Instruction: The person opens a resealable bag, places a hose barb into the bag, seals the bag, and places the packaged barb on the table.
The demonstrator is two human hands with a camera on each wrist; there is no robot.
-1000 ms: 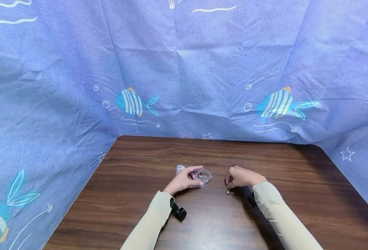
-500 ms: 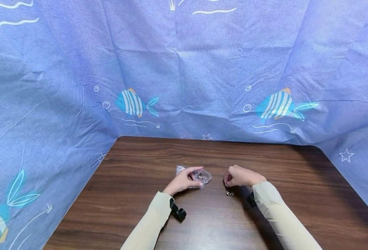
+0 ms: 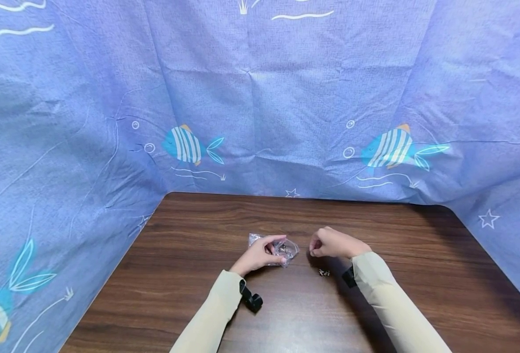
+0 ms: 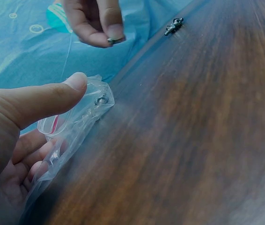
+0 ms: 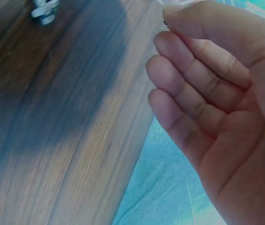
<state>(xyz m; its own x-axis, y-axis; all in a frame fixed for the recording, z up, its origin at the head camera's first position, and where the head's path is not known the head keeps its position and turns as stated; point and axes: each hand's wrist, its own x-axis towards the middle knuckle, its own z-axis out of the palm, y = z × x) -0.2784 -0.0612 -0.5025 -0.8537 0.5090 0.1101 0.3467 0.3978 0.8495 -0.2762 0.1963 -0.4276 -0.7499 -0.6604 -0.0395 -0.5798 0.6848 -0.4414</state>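
Observation:
My left hand (image 3: 256, 255) holds a clear zip bag (image 4: 57, 152) with its mouth spread between thumb and fingers. Inside the bag lie small shiny metal pieces (image 4: 101, 100). To the right of it, my right hand (image 3: 337, 243) is raised over the table. Between its thumb and forefinger it pinches a tiny metal piece (image 4: 115, 41), mostly covered by the fingertips, so its exact kind cannot be told. A small heap of similar metal pieces (image 3: 324, 272) lies on the table, nearer the person than the right hand; part of it shows in the right wrist view.
Both hands work over a dark wood-grain table (image 3: 189, 294). A blue fabric curtain (image 3: 286, 98) printed with fish hangs behind the table and along its sides. Black straps with a small device (image 3: 253, 301) sit at the wrists.
My right hand has lifted from the heap and moved left toward the bag, carrying a tiny metal piece. The heap is now uncovered. My left hand and the bag have stayed in place.

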